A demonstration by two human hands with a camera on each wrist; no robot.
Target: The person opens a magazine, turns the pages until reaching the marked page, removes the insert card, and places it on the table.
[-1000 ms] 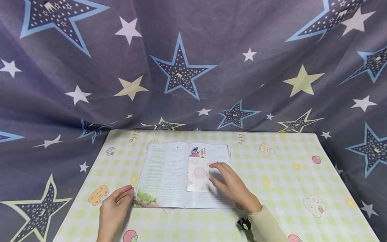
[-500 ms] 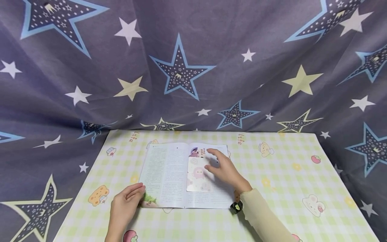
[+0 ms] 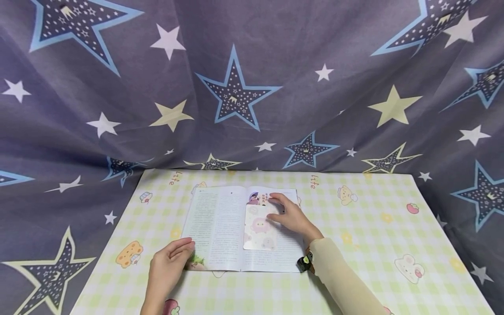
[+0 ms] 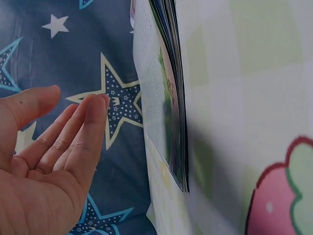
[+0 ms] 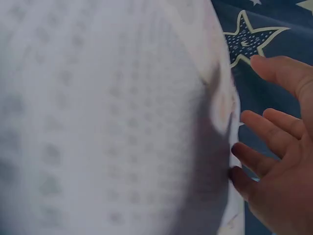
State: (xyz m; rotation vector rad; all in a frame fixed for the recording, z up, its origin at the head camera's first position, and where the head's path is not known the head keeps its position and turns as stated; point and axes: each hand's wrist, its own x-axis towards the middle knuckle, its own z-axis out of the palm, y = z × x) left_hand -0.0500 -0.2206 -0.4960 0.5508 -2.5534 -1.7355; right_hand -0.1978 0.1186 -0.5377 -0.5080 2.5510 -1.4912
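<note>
An open magazine (image 3: pixel 226 236) with printed columns lies flat on the table. On its right page rests a pale notebook or card (image 3: pixel 256 240) with a pink cartoon figure; which of the two I cannot tell. My left hand (image 3: pixel 167 264) hovers by the lower left corner of the magazine, fingers loosely bent and holding nothing; in the left wrist view a gap separates the hand (image 4: pixel 54 156) from the pages (image 4: pixel 168 112). My right hand (image 3: pixel 291 216) is over the right page, thumb and fingers spread. In the right wrist view its lower fingertips (image 5: pixel 239 178) are at the page, perhaps touching.
The table (image 3: pixel 374 245) wears a green-and-white checked cloth with cartoon prints. Behind it hangs a dark curtain (image 3: pixel 275 43) with stars. A black band-like device (image 3: pixel 304 262) sits at the right wrist.
My left hand has moved right, closer over the magazine's lower left corner. The right hand has shifted up and slightly left above the pale item. Magazine and pale item stay in place.
</note>
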